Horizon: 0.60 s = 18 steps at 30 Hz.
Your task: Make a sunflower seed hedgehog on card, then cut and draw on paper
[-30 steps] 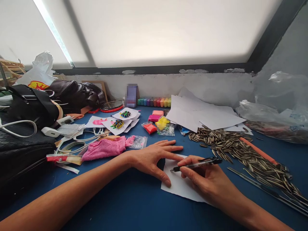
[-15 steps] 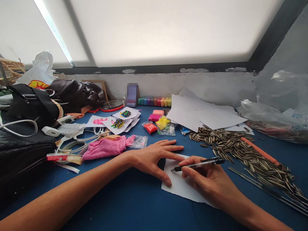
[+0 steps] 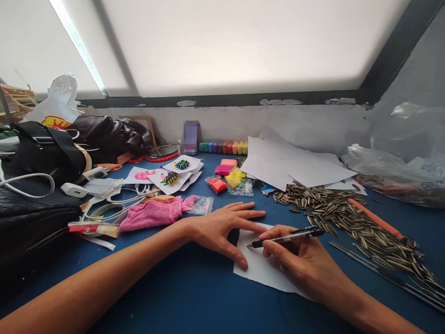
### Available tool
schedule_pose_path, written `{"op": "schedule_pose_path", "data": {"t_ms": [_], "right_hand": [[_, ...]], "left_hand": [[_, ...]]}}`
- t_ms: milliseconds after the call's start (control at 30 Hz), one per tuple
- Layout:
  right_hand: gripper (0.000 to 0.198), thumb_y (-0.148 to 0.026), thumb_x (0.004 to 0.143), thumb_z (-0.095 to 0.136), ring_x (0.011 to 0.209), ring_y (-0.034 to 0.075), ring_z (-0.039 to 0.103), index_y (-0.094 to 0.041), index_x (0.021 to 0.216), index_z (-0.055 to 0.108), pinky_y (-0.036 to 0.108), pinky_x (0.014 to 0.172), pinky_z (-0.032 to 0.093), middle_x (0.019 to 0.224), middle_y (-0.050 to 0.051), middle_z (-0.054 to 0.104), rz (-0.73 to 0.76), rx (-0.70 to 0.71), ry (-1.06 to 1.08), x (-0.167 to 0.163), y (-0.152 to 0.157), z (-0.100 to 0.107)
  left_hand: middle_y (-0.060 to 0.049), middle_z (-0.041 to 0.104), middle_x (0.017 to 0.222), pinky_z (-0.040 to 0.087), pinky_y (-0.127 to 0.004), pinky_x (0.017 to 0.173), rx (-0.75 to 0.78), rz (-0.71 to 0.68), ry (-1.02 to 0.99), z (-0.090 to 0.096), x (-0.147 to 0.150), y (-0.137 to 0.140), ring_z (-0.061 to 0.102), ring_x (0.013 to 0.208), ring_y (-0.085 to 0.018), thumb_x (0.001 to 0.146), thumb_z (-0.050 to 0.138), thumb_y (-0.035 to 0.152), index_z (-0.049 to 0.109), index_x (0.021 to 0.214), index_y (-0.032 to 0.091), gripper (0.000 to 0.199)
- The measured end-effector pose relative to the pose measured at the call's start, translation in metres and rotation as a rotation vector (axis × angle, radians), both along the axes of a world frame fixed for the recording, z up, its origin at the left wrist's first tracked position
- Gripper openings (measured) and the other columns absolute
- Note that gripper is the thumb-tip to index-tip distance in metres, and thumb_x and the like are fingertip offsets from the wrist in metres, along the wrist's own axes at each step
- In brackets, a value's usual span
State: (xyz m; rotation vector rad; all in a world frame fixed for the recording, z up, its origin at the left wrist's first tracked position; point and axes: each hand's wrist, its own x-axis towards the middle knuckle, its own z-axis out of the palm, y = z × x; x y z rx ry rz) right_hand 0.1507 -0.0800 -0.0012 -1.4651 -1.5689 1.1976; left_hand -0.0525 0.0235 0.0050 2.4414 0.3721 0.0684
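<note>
My left hand (image 3: 222, 229) lies spread, with its thumb and index finger on the left part of a small white sheet of paper (image 3: 259, 271) and its other fingers over the blue table. Between the thumb and fingers of my right hand (image 3: 301, 260) is a black pen (image 3: 287, 238), slanted with its tip at the paper's upper left. My right hand rests over the right side of the sheet and hides that part. I cannot make out any marks on the paper.
Striped sunflower seeds (image 3: 365, 227) are heaped at right, beside metal tools (image 3: 382, 273). Behind are white sheets (image 3: 295, 160) and packets of coloured clay (image 3: 217, 184). A pink cloth (image 3: 151, 213), cables, decorated paper pieces (image 3: 170, 181) and black bags (image 3: 31, 199) crowd the left.
</note>
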Motion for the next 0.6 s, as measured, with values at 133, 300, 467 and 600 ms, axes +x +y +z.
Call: {"op": "schedule_pose_path", "data": {"t_ms": [133, 300, 467, 600], "right_hand": [[0.023, -0.043, 0.083, 0.057, 0.049, 0.010, 0.046, -0.022, 0.088, 0.066, 0.023, 0.044, 0.034, 0.068, -0.001, 0.064, 0.007, 0.003, -0.014, -0.0007, -0.0014, 0.0031], [0.024, -0.044, 0.083, 0.056, 0.049, 0.010, 0.046, -0.022, 0.084, 0.066, 0.022, 0.043, 0.033, 0.067, 0.000, 0.063, 0.011, -0.006, -0.037, -0.0007, -0.0015, 0.0034], [0.023, -0.043, 0.084, 0.057, 0.049, 0.009, 0.045, -0.022, 0.087, 0.066, 0.022, 0.043, 0.033, 0.069, 0.000, 0.063, 0.015, -0.001, -0.015, 0.0003, -0.0006, 0.0007], [0.024, -0.043, 0.085, 0.055, 0.049, 0.009, 0.045, -0.022, 0.086, 0.066, 0.022, 0.044, 0.032, 0.068, 0.000, 0.063, 0.030, -0.005, -0.030, 0.0011, -0.0019, 0.0016]], "left_hand": [[0.003, 0.019, 0.157, 0.008, -0.049, 0.118, 0.013, -0.007, 0.001, 0.0010, 0.0002, -0.0007, 0.005, 0.147, -0.029, 0.071, 0.070, 0.062, 0.038, 0.143, 0.037, 0.082], [0.005, 0.020, 0.157, 0.009, -0.050, 0.118, 0.006, 0.005, -0.010, 0.0015, 0.0009, -0.0013, 0.008, 0.146, -0.030, 0.069, 0.072, 0.061, 0.038, 0.142, 0.040, 0.083], [0.005, 0.020, 0.157, 0.010, -0.050, 0.117, 0.008, 0.010, -0.001, 0.0010, 0.0010, -0.0015, 0.008, 0.146, -0.031, 0.069, 0.072, 0.061, 0.038, 0.142, 0.041, 0.083], [0.004, 0.020, 0.157, 0.009, -0.050, 0.118, 0.009, 0.006, -0.005, 0.0012, 0.0007, -0.0017, 0.007, 0.146, -0.030, 0.069, 0.072, 0.061, 0.039, 0.142, 0.039, 0.083]]}}
